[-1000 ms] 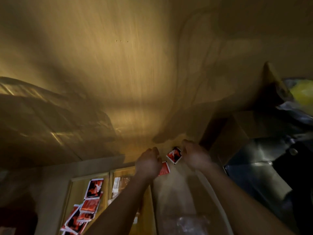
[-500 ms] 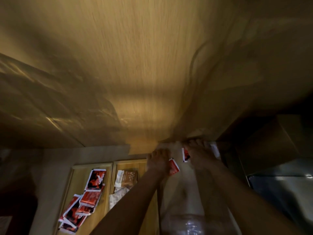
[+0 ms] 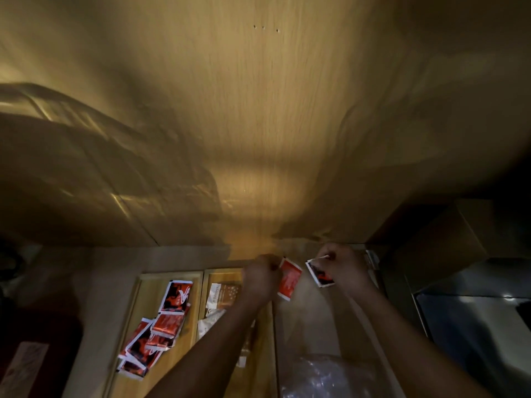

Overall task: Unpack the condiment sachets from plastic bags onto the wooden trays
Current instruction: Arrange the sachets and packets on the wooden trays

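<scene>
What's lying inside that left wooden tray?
The left wooden tray holds a loose pile of red sachets, overlapping. Whatever lies beneath them is covered.

2 bare forearms come up from the bottom edge, each ending in a hand: the left hand (image 3: 260,280) and the right hand (image 3: 343,268). No sleeve shows on either arm as far as the edge. No watch, ring, glove or band can be made out at wrists or fingers. Dim light and blur hide finer detail.
</scene>
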Demonstrator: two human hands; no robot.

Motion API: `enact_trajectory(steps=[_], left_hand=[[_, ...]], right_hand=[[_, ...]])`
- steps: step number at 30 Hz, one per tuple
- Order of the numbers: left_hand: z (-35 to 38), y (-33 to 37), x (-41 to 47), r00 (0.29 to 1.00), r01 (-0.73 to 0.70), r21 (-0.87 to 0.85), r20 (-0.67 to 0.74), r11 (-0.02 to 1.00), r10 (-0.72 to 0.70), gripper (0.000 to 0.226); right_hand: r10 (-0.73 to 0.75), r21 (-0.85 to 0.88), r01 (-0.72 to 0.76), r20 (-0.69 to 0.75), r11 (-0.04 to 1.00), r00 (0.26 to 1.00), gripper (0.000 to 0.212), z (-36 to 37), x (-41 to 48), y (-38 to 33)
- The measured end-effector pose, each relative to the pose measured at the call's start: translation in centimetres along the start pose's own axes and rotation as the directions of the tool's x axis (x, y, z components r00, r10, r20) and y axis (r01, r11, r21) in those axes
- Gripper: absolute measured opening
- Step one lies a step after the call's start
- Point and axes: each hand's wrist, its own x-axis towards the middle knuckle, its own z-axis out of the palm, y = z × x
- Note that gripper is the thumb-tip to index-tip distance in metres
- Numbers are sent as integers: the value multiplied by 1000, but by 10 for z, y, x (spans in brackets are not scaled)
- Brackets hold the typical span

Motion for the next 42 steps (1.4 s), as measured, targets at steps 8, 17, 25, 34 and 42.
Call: enact_trajectory(steps=[8, 17, 25, 34, 42], left_hand=[[-72, -53, -71, 972, 69, -526, -155, 848, -175, 16], [-123, -138, -128, 857, 176, -615, -289, 769, -427, 35], [-114, -179, -139, 775, 376, -503, -289, 778, -561, 28], [-127, -160, -149, 823, 459, 163, -449, 873, -348, 25], [-94, -100, -105, 931, 35, 390, -346, 920, 112, 32]], right_hand=[[-8, 392, -45, 131, 919, 991, 33, 39, -48, -46], [8, 301, -153, 431, 941, 902, 42, 158, -125, -64], [8, -47, 15, 455, 999, 890, 31, 215, -164, -52], [-239, -383, 405, 413, 830, 879, 23, 202, -170, -67], [-98, -437, 203, 252, 876, 963, 25, 141, -132, -61]])
